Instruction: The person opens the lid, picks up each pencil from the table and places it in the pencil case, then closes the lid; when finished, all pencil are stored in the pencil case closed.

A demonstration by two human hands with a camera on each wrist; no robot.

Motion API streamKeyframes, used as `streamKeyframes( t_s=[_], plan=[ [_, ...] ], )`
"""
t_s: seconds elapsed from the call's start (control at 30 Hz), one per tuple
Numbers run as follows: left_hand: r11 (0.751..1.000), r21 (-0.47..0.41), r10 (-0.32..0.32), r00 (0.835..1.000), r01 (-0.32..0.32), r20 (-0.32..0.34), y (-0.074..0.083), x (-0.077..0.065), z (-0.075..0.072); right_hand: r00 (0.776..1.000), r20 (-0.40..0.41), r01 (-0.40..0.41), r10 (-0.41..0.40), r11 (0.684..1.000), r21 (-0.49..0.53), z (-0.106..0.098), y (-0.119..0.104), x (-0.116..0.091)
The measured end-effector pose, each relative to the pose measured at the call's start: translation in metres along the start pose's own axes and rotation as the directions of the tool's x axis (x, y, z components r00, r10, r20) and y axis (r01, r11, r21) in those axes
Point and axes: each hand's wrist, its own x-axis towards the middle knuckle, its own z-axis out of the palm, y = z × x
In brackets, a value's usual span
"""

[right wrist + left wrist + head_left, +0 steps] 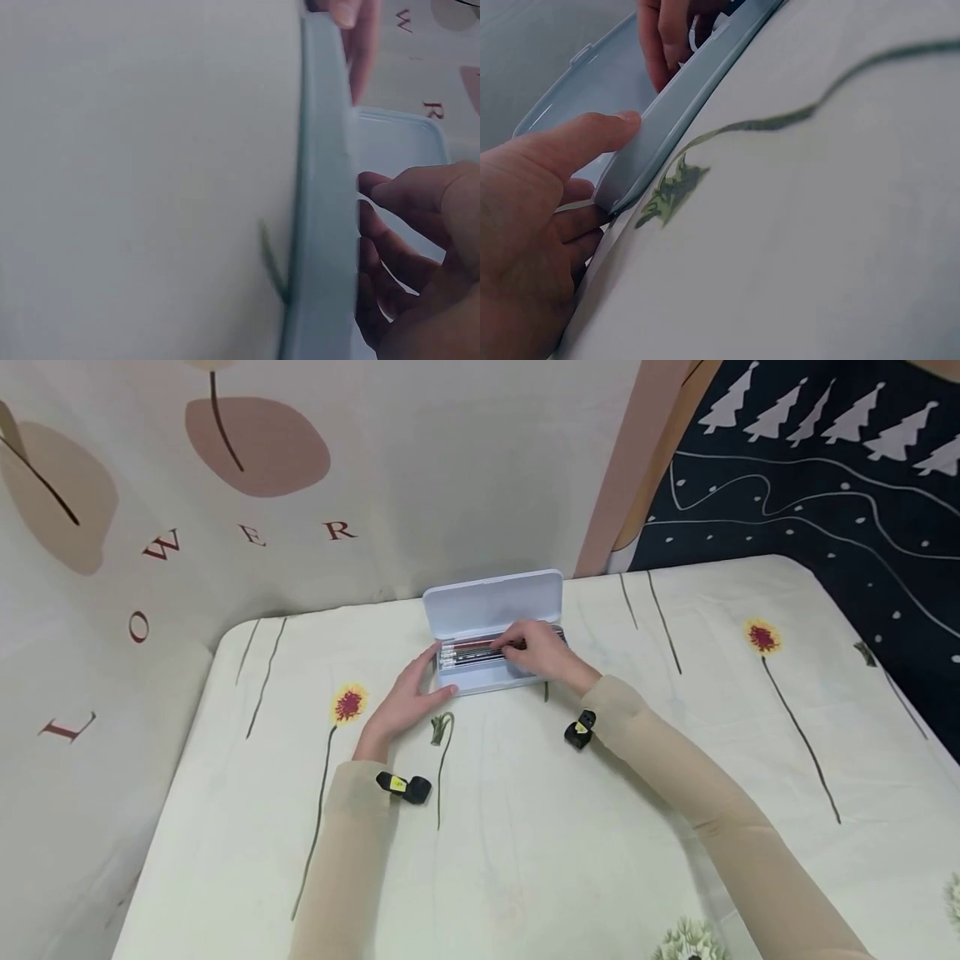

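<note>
A pale blue pencil case [491, 678] lies with its lid raised, holding several dark pencils [468, 653] and a reddish one. My left hand [405, 697] grips the case's left end, thumb at the front corner and fingers round the back. In the left wrist view, that thumb [607, 135] lies against the front wall. My right hand [543, 652] reaches into the case with bent fingers over the pencils. The front wall [326, 195] hides its fingertips in the right wrist view, so whether they pinch a pencil cannot be told.
The upright lid [495, 602] stands along the back of the case. Beneath is a white tablecloth [510, 827] printed with flowers and stems. A patterned curtain [480, 468] hangs behind the table, with a dark tree-printed cloth [810, 485] to the right.
</note>
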Motion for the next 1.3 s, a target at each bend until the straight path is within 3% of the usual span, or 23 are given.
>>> streamKeyframes(
  t_s=[0.23,0.53,0.83,0.93,1.13,1.3],
  plan=[
    [1.000,0.005,0.005,1.000,-0.005,-0.013,0.001,-0.001,-0.001,0.986,-0.164,0.020,-0.007,0.996,0.081,-0.025,-0.005,-0.003],
    [1.000,-0.006,-0.016,1.000,0.016,-0.004,0.001,-0.001,0.002,0.967,-0.256,0.032,-0.003,0.993,0.110,-0.048,-0.005,-0.009],
    [1.000,-0.013,-0.015,1.000,0.015,-0.006,-0.001,-0.001,0.002,0.904,-0.427,0.032,0.027,0.991,0.131,-0.058,0.003,-0.008],
    [1.000,-0.011,-0.011,1.000,0.011,-0.008,-0.002,0.000,0.002,0.902,-0.431,0.038,0.017,0.992,0.120,-0.057,0.009,-0.007],
    [1.000,-0.006,-0.002,1.000,0.002,-0.009,-0.001,0.000,0.002,0.929,-0.368,0.011,0.043,0.990,0.143,-0.053,0.016,-0.008],
    [1.000,-0.009,0.011,1.000,-0.011,-0.008,-0.001,-0.001,0.002,0.932,-0.360,0.012,0.042,0.989,0.147,-0.049,0.019,-0.010]
  ],
)
